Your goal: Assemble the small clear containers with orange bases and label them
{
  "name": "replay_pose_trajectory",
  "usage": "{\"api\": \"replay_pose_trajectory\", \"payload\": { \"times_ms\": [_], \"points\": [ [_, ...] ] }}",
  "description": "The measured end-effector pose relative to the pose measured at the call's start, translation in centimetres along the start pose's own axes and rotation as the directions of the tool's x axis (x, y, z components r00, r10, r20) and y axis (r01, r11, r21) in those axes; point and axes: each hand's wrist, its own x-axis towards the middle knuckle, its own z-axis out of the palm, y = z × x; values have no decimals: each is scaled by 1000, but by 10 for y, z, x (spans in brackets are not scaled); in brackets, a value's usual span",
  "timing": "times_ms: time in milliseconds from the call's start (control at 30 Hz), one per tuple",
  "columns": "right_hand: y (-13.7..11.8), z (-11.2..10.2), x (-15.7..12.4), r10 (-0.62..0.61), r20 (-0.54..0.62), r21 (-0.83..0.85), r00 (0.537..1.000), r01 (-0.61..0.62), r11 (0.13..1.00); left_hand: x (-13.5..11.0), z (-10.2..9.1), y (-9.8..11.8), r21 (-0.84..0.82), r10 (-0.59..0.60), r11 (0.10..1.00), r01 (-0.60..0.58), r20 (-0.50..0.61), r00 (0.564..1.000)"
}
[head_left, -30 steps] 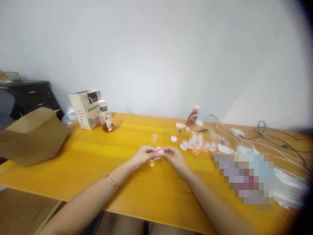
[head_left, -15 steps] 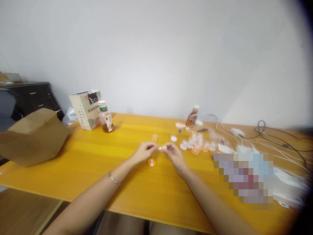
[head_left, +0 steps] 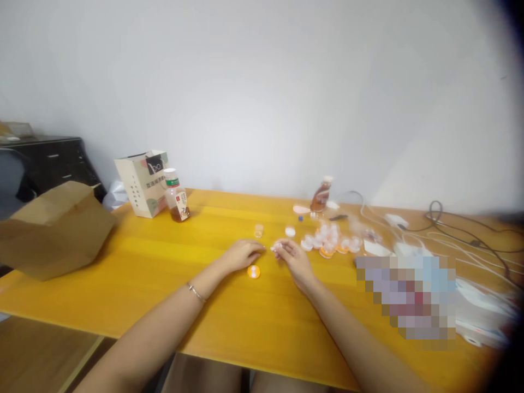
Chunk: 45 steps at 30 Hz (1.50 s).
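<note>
My right hand (head_left: pixel 293 260) pinches a small white-and-pink piece (head_left: pixel 277 247) between thumb and fingertips, just above the tabletop. Across a narrow gap, my left hand (head_left: pixel 244 255) has its fingers bent and pressed together; whatever is in them is too small to make out. A round orange disc (head_left: pixel 254 272) with a white figure-eight shape on it lies just below the left fingers. Behind the hands stand a small clear cup (head_left: pixel 258 231) and a white round lid-like piece (head_left: pixel 290 232).
Several small round orange-and-clear containers (head_left: pixel 327 240) cluster to the right. A brown bottle (head_left: pixel 321 195) and blue cap (head_left: pixel 301 218) are behind them. Cables (head_left: pixel 470 234) cover the far right. A labelled bottle (head_left: pixel 178 199), paper bag (head_left: pixel 143 185) and brown bag (head_left: pixel 57 232) stand left.
My hands have drawn apart; before, both gripped the small white-and-pink piece between them. It now stays in my right fingers. The left hand has turned slightly, knuckles up.
</note>
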Motion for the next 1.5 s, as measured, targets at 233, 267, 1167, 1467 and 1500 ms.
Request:
{"api": "replay_pose_trajectory", "payload": {
  "times_ms": [233, 267, 1167, 1467, 1500],
  "points": [
    [0, 1, -3, 13, 61, -178, 998, -3, 984, -6, -5, -10, 108, -104, 988, 109, -54, 993],
    [0, 1, -4, -2, 68, -200, 998, 16, 980, -6, -5, -11, 109, -112, 987, 118, -62, 992],
    [1, 7, -8, 160, 181, -172, 970, -129, 977, -6, 6, 17, -719, -331, 664, 205, -38, 943],
    [-2, 8, -10, 123, 244, -188, 962, -77, 979, -6, 4, 19, -467, -306, 866, 179, -211, 928],
    [-2, 8, -10, 120, 250, -184, 961, -75, 980, -6, 3, 19, -468, -304, 866, 177, -212, 929]
  ]
}}
